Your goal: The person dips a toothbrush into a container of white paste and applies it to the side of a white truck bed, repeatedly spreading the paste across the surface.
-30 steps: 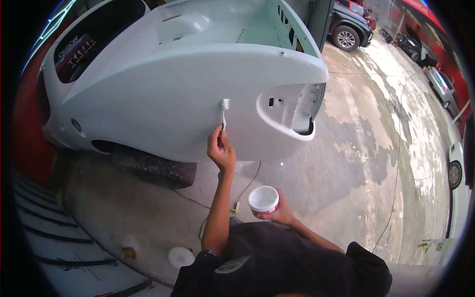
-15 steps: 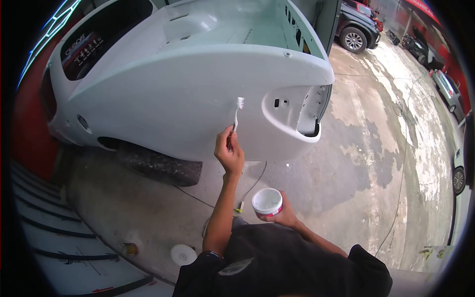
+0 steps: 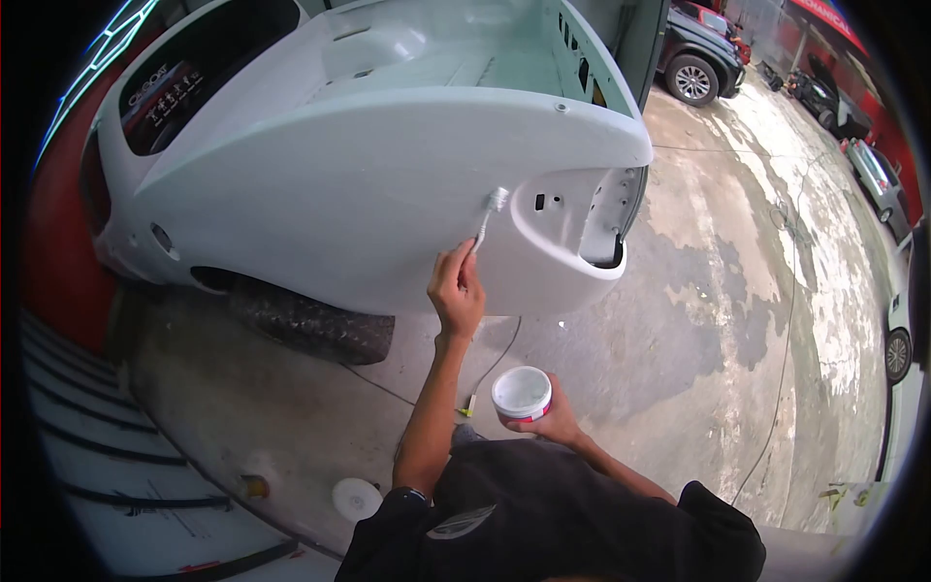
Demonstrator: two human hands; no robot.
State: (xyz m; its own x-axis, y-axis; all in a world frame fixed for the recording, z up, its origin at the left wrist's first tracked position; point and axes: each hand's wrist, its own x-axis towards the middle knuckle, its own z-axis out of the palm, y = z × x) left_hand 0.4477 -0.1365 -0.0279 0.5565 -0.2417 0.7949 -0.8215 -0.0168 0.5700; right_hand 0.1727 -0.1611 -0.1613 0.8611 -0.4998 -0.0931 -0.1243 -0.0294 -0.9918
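Observation:
My left hand (image 3: 458,289) is closed around the thin handle of a small brush (image 3: 484,227). The brush's white-coated head is up against the whitish side panel (image 3: 388,194) of a pickup bed, just left of the tail-light recess (image 3: 558,209). Lower down and to the right, my right hand (image 3: 553,412) grips an open round white tub (image 3: 522,391) with a red band on its label. Whitish stuff shows inside the tub. It is held in front of my body, below the vehicle.
The pickup's rear tire (image 3: 315,320) is under the panel. On the concrete floor lie a white round lid (image 3: 357,499), a small yellowish can (image 3: 255,486) and a cable (image 3: 499,364). Panels with dark strips (image 3: 145,500) line the left. Parked vehicles (image 3: 693,78) stand at the right.
My left hand and the brush have shifted right along the panel, toward the tail-light recess, and the brush leans more to the right. My right hand with the tub has barely moved.

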